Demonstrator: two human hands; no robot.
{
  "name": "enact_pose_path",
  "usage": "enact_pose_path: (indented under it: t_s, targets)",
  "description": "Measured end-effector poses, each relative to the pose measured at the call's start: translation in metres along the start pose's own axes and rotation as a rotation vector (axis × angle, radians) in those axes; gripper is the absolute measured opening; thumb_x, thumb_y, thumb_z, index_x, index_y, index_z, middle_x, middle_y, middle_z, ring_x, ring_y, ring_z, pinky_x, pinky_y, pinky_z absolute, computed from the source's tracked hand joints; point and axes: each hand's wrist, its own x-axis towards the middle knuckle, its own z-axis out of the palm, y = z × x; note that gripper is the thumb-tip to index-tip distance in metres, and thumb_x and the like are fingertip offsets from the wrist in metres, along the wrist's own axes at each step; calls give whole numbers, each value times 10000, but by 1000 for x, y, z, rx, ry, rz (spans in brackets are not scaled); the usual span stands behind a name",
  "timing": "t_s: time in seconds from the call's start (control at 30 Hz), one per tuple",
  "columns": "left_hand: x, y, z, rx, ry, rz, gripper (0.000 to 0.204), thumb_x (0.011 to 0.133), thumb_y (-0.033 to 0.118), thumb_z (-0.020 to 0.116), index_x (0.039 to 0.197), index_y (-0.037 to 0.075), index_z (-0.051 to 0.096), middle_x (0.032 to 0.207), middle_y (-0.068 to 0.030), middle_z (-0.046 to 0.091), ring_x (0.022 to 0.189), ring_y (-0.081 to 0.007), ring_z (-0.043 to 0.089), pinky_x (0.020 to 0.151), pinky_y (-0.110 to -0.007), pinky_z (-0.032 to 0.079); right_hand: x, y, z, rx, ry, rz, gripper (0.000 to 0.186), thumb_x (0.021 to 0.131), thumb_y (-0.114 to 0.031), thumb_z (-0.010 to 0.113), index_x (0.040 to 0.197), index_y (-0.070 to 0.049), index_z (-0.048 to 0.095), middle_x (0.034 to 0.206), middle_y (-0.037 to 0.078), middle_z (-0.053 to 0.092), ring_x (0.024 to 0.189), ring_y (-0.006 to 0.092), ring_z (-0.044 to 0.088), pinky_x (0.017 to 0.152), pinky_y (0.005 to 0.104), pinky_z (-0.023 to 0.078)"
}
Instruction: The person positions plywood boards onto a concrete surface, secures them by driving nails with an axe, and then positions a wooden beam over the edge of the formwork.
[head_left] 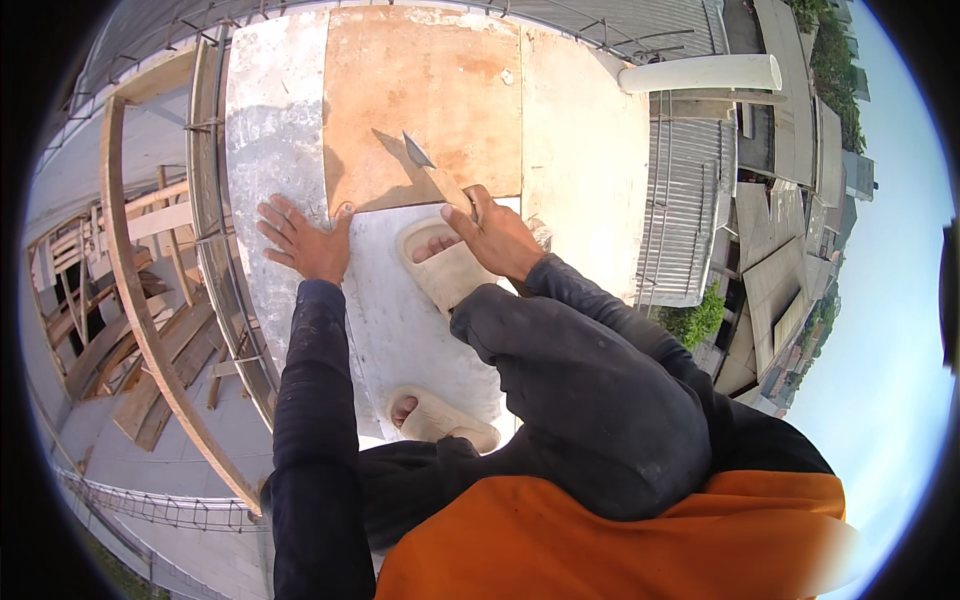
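Note:
My left hand (305,240) lies spread on the boards, fingers on a mottled grey panel (270,110), thumb near a seam beside an orange-brown plywood panel (420,70). My right hand (490,230) grips a wooden-handled tool (445,185) with a pointed metal head, angled up and left over the plywood; its exact type is unclear. Beneath are a whitish panel (370,330) and my feet in beige slides (440,275). A pale board (580,150) lies on the right.
A white pipe (700,73) juts out at upper right, above corrugated sheeting (680,210). The platform's left edge has rebar and timber (140,300), with scrap wood (160,370) on a lower surface. Roofs (770,230) and greenery (690,315) lie beyond the right edge.

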Motion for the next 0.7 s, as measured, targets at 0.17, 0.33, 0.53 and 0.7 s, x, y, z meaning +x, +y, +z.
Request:
enact_pose_path:
  t_s: [0.17,0.33,0.53,0.7]
  targets:
    - [-3,9,3,34,-56,1,1380,848,671,818,1755,86,-42,1824,-222,-102,1668,-456,-150,1282,-712,-74,15,25,-13,-95,14,-25,753,1108,-520,512,1556,75,398,1226,366,719,1133,482,729,995,529,561]
    - [4,-3,6,72,-12,9,1394,840,702,809,1755,92,-48,1823,-221,-99,1668,-463,-133,1279,-728,-43,21,3,-27,19,-176,163,881,1081,-580,543,1645,47,289,1172,279,749,839,394,788,685,442,638]
    - [4,5,3,77,-49,-4,1390,836,687,811,1756,94,-46,1825,-219,-83,1671,-460,-118,1279,-729,-35,38,41,-36,-34,-103,-19,819,1093,-591,518,1688,-67,311,1136,261,743,803,392,765,683,455,629]
    - [0,-2,-7,51,-35,0,1386,842,673,815,1754,78,-42,1828,-209,-83,1670,-463,-120,1275,-728,-64,52,9,-64,-76,248,-130,701,1116,-583,492,1498,5,496,966,305,723,796,494,725,684,546,570]
